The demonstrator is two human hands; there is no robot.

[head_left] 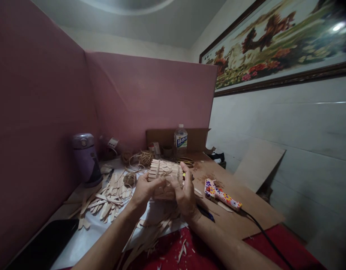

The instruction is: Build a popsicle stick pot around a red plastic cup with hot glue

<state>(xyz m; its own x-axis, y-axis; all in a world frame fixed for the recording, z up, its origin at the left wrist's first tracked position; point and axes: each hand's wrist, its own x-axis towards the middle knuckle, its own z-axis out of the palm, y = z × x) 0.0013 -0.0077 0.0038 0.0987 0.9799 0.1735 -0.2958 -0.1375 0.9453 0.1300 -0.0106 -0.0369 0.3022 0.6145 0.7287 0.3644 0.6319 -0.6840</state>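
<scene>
Between my two hands is a rounded holder made of wooden craft sticks (pixel 165 167), with twine around it near both ends. My left hand (pixel 146 189) grips its left side, thumb laid across the front. On the right side, my right hand (pixel 186 189) is wrapped round it, fingers up at the far end and thumb toward the middle. A bit of twine shows between the two thumbs. The holder is lifted a little over the white sheet and lies on its side. Its underside is partly hidden by my hands.
Loose craft sticks (pixel 113 197) lie in a heap at left, near balls of twine (pixel 146 158) and a purple flask (pixel 87 159). A flower-patterned glue gun (pixel 221 195) rests on cardboard (pixel 246 219) at right, its cord trailing forward. A plastic bottle (pixel 180 141) stands behind; a black phone-like slab (pixel 46 243) lies front left.
</scene>
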